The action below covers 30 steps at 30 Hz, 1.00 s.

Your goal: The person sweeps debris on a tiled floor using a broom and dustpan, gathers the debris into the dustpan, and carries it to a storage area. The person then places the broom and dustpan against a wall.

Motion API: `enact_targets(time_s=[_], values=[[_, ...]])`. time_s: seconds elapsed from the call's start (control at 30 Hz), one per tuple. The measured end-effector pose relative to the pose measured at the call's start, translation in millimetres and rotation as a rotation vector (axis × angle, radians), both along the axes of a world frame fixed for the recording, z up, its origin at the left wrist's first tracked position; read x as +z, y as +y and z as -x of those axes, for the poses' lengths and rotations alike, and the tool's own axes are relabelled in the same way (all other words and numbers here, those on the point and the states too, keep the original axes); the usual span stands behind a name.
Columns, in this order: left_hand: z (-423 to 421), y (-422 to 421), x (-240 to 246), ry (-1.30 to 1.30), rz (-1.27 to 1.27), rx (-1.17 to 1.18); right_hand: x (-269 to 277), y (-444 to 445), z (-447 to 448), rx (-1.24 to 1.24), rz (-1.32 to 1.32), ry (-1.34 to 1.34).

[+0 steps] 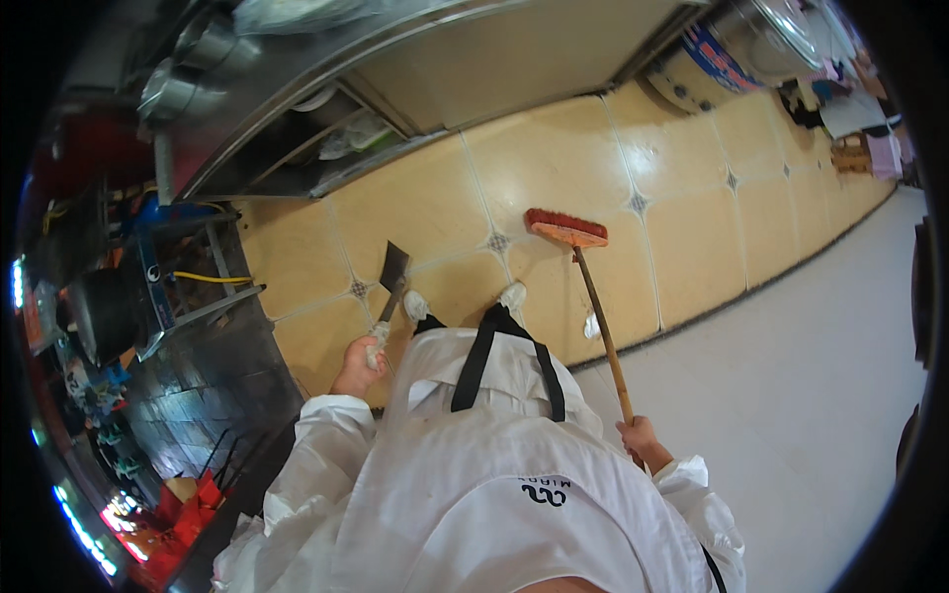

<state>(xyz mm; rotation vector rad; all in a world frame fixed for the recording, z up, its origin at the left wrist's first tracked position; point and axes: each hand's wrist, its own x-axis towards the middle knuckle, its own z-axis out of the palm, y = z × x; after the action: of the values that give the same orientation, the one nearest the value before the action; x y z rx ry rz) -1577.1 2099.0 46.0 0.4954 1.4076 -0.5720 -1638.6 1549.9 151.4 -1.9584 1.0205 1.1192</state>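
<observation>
My left hand [360, 369] grips the pale wrapped handle of a flat-bladed scraper [394, 267]. Its dark blade hangs over the tiles, just in front of my left shoe [417, 305]. On the other side, my right hand [642, 437] is closed around the wooden pole of a floor brush [568, 228]. The brush head has red bristles on an orange block and is at the floor ahead of my right shoe [512, 296]. Whether the bristles press on the tile cannot be told.
Yellow floor tiles [549, 170] run between a metal counter [474, 67] ahead and a white surface [771, 370] at right. A metal rack [200, 304] stands at left. A large metal drum [730, 55] is at far right. A small white scrap [591, 326] lies near the pole.
</observation>
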Motion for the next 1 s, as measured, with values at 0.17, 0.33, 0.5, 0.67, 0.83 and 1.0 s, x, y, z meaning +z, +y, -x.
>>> enact_targets(time_s=[0.17, 0.33, 0.5, 0.67, 0.83, 1.0], values=[[15.1, 19.0, 16.8, -0.141, 0.300, 0.285, 5.5, 93.2, -125.1, 0.037, -0.292, 0.017], [23.4, 33.8, 50.0, -0.265, 0.506, 0.515, 30.3, 223.8, -209.3, 0.159, -0.506, 0.114], [13.5, 41.9, 73.2, -0.575, 0.412, 0.400, 33.6, 407.7, -197.6, 0.555, -0.604, 0.110], [31.4, 83.9, 70.0, -0.700, 0.523, 0.580, 34.9, 532.1, -145.4, 0.733, -0.719, 0.233], [29.1, 110.9, 57.8, -0.736, 0.351, 0.785, 28.9, 570.2, -157.0, 0.922, -0.875, 0.125], [17.5, 123.2, 45.4, -0.789, 0.108, 0.766, -20.9, 581.9, -181.5, 0.840, -0.997, 0.153]])
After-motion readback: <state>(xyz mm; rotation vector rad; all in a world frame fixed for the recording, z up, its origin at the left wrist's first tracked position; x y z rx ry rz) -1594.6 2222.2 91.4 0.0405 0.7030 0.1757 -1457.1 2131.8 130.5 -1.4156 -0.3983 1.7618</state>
